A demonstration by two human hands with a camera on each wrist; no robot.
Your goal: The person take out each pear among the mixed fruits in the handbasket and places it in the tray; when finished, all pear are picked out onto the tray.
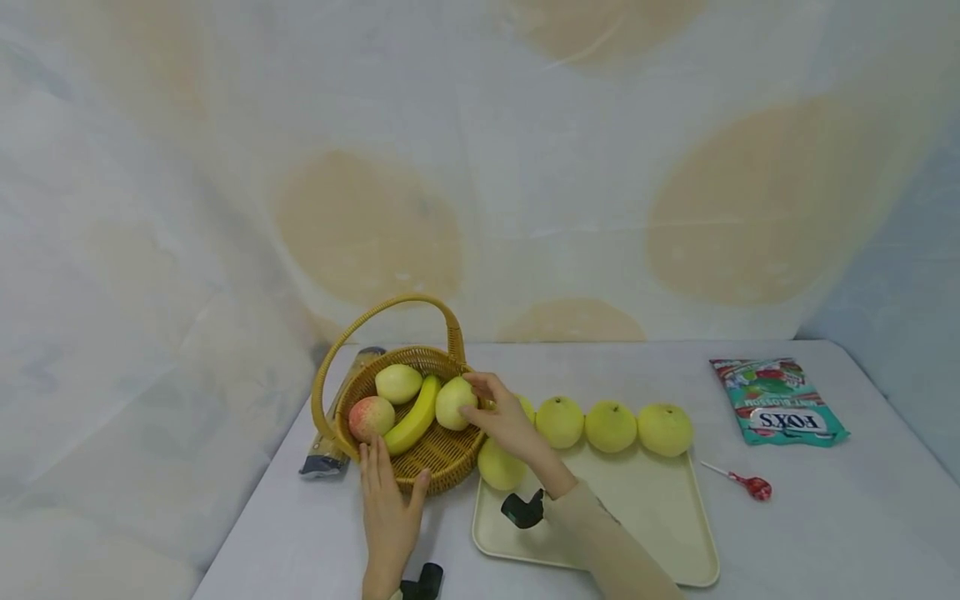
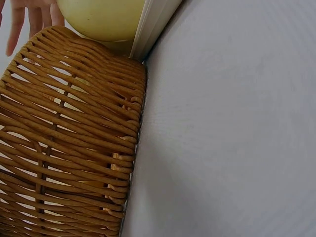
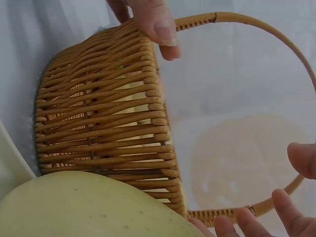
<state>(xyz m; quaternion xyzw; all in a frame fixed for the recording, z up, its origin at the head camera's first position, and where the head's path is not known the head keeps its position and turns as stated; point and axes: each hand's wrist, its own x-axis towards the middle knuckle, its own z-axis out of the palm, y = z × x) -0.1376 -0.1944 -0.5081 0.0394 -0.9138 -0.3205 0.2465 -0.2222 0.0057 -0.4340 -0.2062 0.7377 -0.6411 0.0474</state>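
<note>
From my head, the table (image 1: 292, 542) leaves room front-left of the basket (image 1: 442, 477); inside its right, the pale green fruit (image 1: 452, 403) lies at my right hand (image 1: 513, 425); my left hand (image 1: 390, 512) rests straight-fingered on its rim; a tray (image 1: 645, 508) sits right. Left wrist: its weave blocks sight. Right wrist: my fingers (image 3: 286, 210) spread, released, near its handle (image 3: 276, 39).

- The arched handle (image 1: 455, 335) of the round brown wicker basket (image 1: 444, 477) bars its far left side.
- Round yellow-green fruits (image 1: 611, 427) block the far edge of the pale rectangular tray (image 1: 654, 508).
- The tray's near right part offers free room.
- Basket and tray stand close, leaving scant passage.
</note>
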